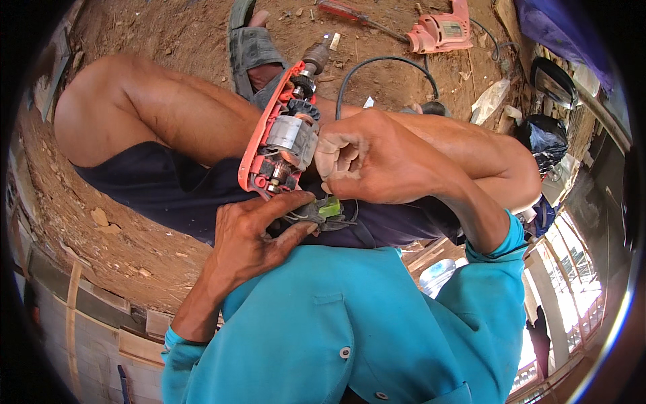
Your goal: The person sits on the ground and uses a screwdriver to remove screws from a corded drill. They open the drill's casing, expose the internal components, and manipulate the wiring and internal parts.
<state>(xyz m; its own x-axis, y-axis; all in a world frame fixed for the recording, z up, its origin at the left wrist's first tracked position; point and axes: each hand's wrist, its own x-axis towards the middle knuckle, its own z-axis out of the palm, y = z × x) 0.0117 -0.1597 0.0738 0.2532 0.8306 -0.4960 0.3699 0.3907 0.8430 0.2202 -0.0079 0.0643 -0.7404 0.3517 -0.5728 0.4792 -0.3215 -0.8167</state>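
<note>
An opened power drill rests over my lap, its red half-shell (254, 145) exposing the silver motor (290, 132), gears and a chuck (316, 56) at the far end. Below the motor, my left hand (252, 232) pinches a dark trigger switch with wires between thumb and fingers. A bright green part (330, 207) shows on that switch. Close against the motor's right side, my right hand (377, 158) is closed with fingers curled; whatever its fingertips grip is hidden. A black cord (377, 59) loops up from behind the right hand.
Beyond my legs, a second drill housing (441, 30), pale red, lies on the dirt beside a red-handled screwdriver (356, 15). My sandalled foot (259, 54) is at the top. A round mirror-like object (553, 82) and a black plastic bag (544, 141) lie to the right.
</note>
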